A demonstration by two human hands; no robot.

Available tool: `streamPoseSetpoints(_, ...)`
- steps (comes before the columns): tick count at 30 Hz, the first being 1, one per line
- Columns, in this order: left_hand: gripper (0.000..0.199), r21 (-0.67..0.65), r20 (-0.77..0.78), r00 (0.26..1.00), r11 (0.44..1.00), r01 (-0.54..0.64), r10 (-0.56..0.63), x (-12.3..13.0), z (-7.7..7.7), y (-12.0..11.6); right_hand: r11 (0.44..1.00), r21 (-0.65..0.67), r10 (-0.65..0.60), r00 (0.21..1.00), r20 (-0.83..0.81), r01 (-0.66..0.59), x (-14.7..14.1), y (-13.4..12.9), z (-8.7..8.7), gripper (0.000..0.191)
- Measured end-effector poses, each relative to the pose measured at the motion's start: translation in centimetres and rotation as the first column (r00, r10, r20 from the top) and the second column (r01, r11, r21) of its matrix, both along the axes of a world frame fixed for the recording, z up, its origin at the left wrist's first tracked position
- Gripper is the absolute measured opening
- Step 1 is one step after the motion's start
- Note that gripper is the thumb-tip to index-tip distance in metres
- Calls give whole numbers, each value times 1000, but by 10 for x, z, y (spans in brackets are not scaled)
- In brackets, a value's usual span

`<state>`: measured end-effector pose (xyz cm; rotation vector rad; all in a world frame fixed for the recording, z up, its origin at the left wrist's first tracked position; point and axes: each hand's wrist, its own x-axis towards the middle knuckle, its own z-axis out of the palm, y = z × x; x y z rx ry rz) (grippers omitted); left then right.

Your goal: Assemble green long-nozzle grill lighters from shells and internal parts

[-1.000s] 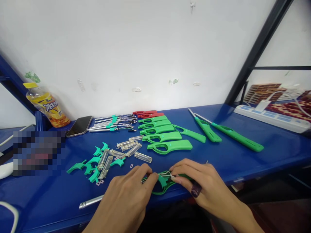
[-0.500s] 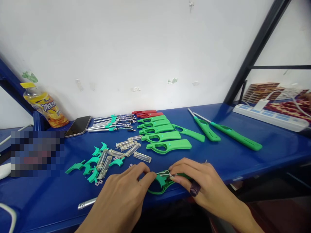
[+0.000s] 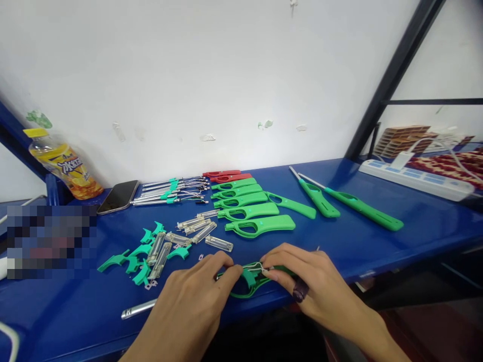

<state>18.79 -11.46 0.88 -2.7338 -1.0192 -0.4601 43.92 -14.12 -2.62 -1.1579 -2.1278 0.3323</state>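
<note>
Near the front edge lies a green lighter shell [image 3: 241,294] with a teal trigger [image 3: 249,278] and white wires [image 3: 253,267] inside. My left hand [image 3: 198,296] pinches the shell's left end, where a metal tube [image 3: 139,308] sticks out beyond the wrist. The fingertips of my right hand [image 3: 305,276] are closed on the wires beside the trigger; a dark ring is on one finger. Beyond the hands are several green shells [image 3: 277,222] and two red ones [image 3: 236,177]. Clear fuel tanks [image 3: 219,244] and loose teal triggers [image 3: 141,274] lie to the left.
Metal tubes with wires [image 3: 151,201] lie beside a phone [image 3: 118,196] and a drink bottle [image 3: 70,168] at the back left. Two long-nosed lighters [image 3: 362,208] rest at the right, near a white power strip [image 3: 415,179]. The table's front edge runs below my hands.
The view has shifted slightly. Both hands remain at the shell, with the right fingertips still at the wires and only small finger movement.
</note>
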Motion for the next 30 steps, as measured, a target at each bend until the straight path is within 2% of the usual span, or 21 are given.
streamPoseSetpoints(8,55,-3,-74,997,999,-38,38,-5,-4,-2,1000,4,9,1000,-17,-9,-1,1,0,10)
streamPoseSetpoints(14,52,19,-27,1000,1000,-8,8,-5,-6,2,1000,-4,-2,1000,-12,2,0,1,0,9)
streamPoseSetpoints(20,44,-30,-72,997,999,-27,25,-6,-5,3,1000,3,-8,1000,-2,8,0,0,1,12)
streamPoseSetpoints(30,39,7,-84,996,1000,9,-9,-3,-6,-4,999,31,-4,1000,-8,4,0,1,-2,14)
